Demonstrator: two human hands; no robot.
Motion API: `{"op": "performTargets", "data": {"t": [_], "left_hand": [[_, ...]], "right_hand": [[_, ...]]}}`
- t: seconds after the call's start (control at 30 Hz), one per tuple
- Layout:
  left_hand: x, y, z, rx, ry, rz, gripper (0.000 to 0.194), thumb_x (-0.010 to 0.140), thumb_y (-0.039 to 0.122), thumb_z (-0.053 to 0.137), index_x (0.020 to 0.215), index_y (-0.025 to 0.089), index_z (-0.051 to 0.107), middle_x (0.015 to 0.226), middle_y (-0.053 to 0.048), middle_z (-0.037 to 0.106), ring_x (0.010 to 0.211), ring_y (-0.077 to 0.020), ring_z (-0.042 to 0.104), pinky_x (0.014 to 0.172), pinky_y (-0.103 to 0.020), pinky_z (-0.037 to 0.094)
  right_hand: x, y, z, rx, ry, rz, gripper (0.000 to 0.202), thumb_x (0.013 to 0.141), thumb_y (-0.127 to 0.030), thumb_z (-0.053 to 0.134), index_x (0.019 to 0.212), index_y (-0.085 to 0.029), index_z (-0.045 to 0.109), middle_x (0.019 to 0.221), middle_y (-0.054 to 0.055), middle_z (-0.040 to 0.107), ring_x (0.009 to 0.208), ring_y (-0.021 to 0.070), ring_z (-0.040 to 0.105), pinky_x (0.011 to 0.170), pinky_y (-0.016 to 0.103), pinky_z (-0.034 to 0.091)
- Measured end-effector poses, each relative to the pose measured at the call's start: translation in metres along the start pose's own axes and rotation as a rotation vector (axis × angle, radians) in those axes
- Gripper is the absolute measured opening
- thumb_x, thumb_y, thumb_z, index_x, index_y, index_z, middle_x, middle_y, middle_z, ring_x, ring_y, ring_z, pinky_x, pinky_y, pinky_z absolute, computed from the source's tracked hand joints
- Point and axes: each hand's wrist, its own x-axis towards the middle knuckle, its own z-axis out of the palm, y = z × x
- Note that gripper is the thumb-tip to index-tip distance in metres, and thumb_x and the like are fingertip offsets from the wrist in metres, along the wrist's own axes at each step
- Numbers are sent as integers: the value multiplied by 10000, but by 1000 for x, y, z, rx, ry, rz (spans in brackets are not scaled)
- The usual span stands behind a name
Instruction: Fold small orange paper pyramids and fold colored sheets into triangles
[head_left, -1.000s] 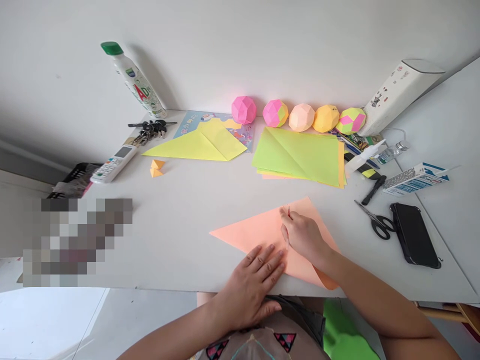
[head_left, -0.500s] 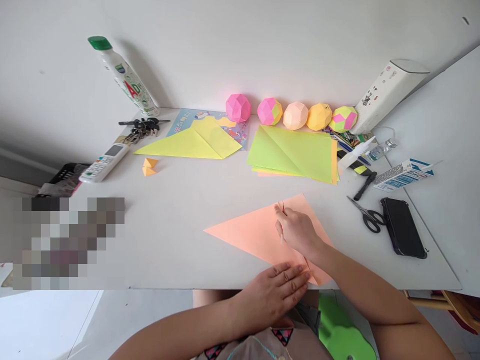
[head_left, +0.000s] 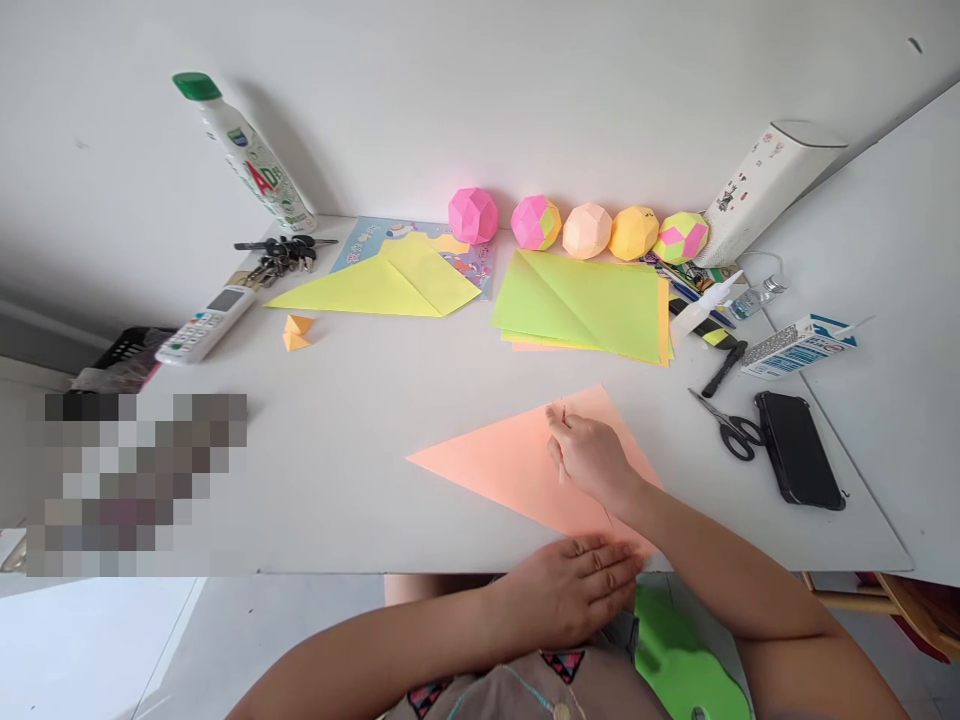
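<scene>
A folded sheet of peach paper (head_left: pixel 495 462) lies on the white table, its long point to the left. My left hand (head_left: pixel 574 590) rests flat, fingers stretched out, on the paper's near corner at the table's front edge. Over the upper middle of the sheet, my right hand (head_left: pixel 592 455) is closed with its knuckles down on the paper. A thin pale end shows below its fingers and a small dark tip above; what the thing is I cannot make out. A crease line runs down the sheet between the two hands.
Behind the sheet are green and yellow papers (head_left: pixel 585 305), a folded yellow sheet (head_left: pixel 375 285) and several faceted paper balls (head_left: pixel 473 216). Scissors (head_left: pixel 731 430) and a black phone (head_left: pixel 799 450) lie right. A remote control (head_left: pixel 206 325) and small orange paper piece (head_left: pixel 297 332) lie left.
My left hand has slid right along the front edge, and the near corner of the peach paper lies flatter under it. My right hand has stayed almost in place.
</scene>
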Motion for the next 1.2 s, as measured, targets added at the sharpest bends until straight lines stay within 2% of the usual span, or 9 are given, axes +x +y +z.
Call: {"op": "performTargets", "data": {"t": [0.17,0.27,0.47,0.67,0.8,0.9,1.0,1.1,1.2], "left_hand": [[-4,-3,-11,4,-31,-53,505,1007,406,344,1335,49,486,1453,-151,444,1359,-262,401,1147,-382,294],[-18,-6,-22,42,-101,-228,734,947,597,355,1363,-2,435,1479,-223,375,1384,-328,342,1156,-432,250],[-83,-22,-37,188,-93,-700,980,847,775,265,1440,-3,314,1528,-288,206,1442,-413,115,1134,-546,201],[-130,-30,-52,317,-78,-926,927,899,718,164,1458,-15,270,1503,-279,288,1433,-378,206,1126,-539,256],[-122,-38,-58,402,-69,-1062,821,943,641,193,1404,-11,382,1460,-277,372,1419,-383,244,1131,-573,245],[-103,-55,-58,452,-8,-1136,603,999,439,254,1375,0,427,1488,-250,342,1424,-359,244,1132,-545,275],[-84,-71,-49,384,-56,-1042,502,997,282,260,1375,0,433,1511,-205,324,1425,-308,265,1140,-469,303],[-73,-74,-37,324,-105,-936,527,991,311,256,1395,12,416,1502,-181,353,1418,-285,291,1152,-434,289],[-64,-63,-29,317,-105,-897,558,988,346,256,1402,2,404,1512,-194,323,1421,-295,279,1164,-436,250]], "right_hand": [[1,0,1,-65,-51,-9,425,894,-44,354,1260,-42,571,589,24,612,503,118,474,468,245,274],[2,-2,-1,-167,-84,-9,472,869,-46,398,1325,-35,522,678,55,648,539,119,496,467,249,257],[4,-1,-4,-195,-141,-24,525,801,4,409,1306,-36,548,659,40,646,534,111,498,456,242,253],[2,4,0,-123,-117,-33,572,770,21,390,1323,-41,523,588,3,623,509,114,509,451,240,265],[2,3,-1,-100,-140,-21,601,753,27,366,1335,-35,506,590,-2,635,527,127,529,450,249,272],[2,2,-2,-80,-130,-25,576,783,7,358,1335,-61,508,608,-2,645,538,130,533,456,248,279],[2,2,-2,-102,-127,-36,612,741,18,375,1339,-32,495,623,5,645,546,130,531,456,247,277],[3,3,-1,-124,-116,-33,597,739,11,388,1324,-14,507,636,18,639,542,132,523,461,250,275],[3,2,-1,-143,-104,-36,558,770,-10,408,1316,-31,521,662,28,646,550,132,529,466,249,278]]}}
